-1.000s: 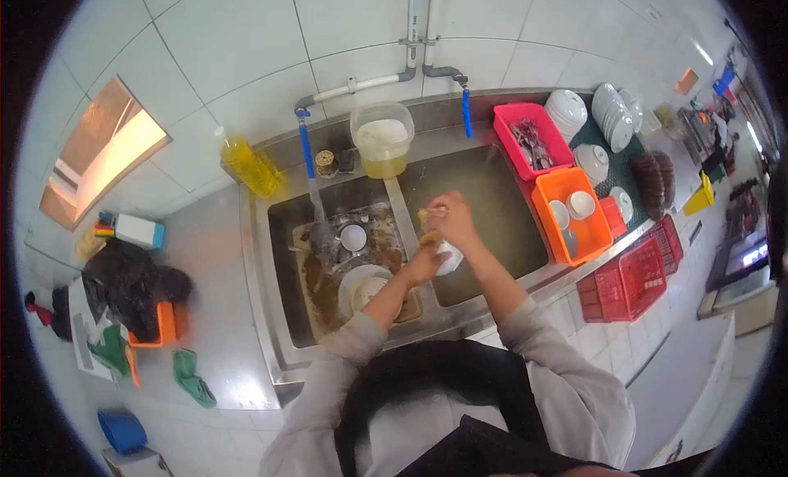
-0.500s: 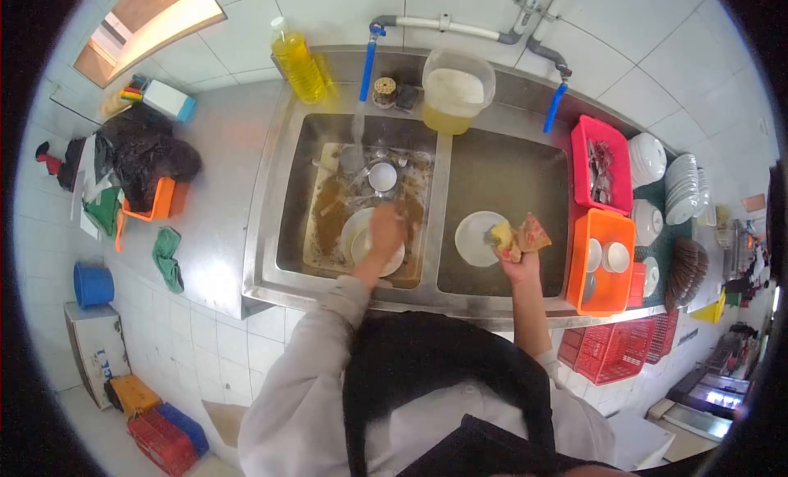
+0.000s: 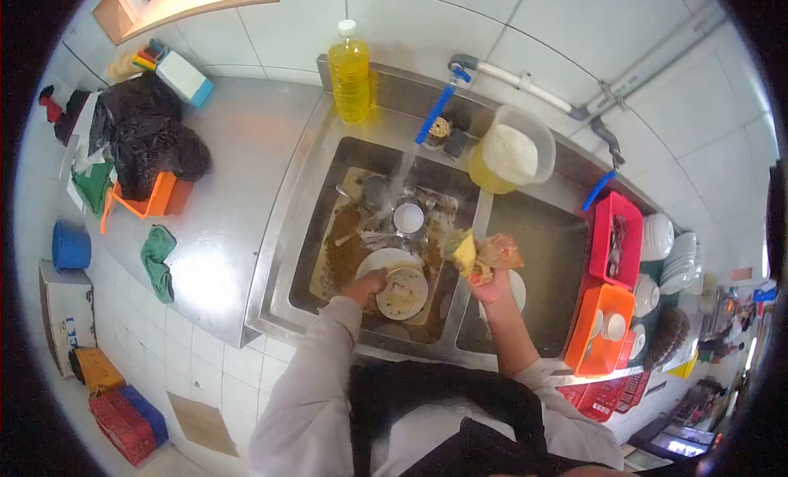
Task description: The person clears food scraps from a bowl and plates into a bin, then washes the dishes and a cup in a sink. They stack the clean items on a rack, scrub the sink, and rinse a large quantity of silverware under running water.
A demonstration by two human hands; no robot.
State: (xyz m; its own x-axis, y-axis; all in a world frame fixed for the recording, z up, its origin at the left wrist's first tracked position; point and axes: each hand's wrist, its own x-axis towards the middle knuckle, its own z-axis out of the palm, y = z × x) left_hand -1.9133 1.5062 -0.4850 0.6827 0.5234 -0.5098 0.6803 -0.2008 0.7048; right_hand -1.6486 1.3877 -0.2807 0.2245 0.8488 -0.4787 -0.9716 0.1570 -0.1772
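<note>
Dirty plate point(image 3: 404, 295), speckled with food scraps, at the near end of the left basin point(image 3: 312, 268). Grasped by the left hand point(image 3: 368, 287) at the plate's 9 o'clock edge, with thumb over the rim and most fingers hidden. Clock directions from this plate throughout. At 11 o'clock, partly covered, a larger plate point(image 3: 379, 263); cannot tell whether touching. At 12 o'clock, deeper in the same basin, a white cup point(image 3: 408, 218), just beside a stream of water point(image 3: 402, 173) from a blue tap point(image 3: 437, 114).

At 2 o'clock, a yellow sponge point(image 3: 465, 254) bunched with a crumpled reddish piece point(image 3: 501, 251), both gripped in the right hand point(image 3: 490, 290) at 3 o'clock. Just past that hand and partly hidden by it, a white plate point(image 3: 517, 286) in the cloudy right basin point(image 3: 579, 259).

Farther out, at 1 o'clock, a tub point(image 3: 490, 171) of yellowish liquid; between 11 and 12, an upright yellow bottle point(image 3: 351, 79). Between 2 and 3, a pink basket point(image 3: 629, 251) of cutlery; at 3, an orange basket point(image 3: 591, 358) with white cups. At 10, a steel desk point(image 3: 234, 181) with black plastic bags point(image 3: 148, 136); at 9, on its near part, a green cloth point(image 3: 158, 263).
</note>
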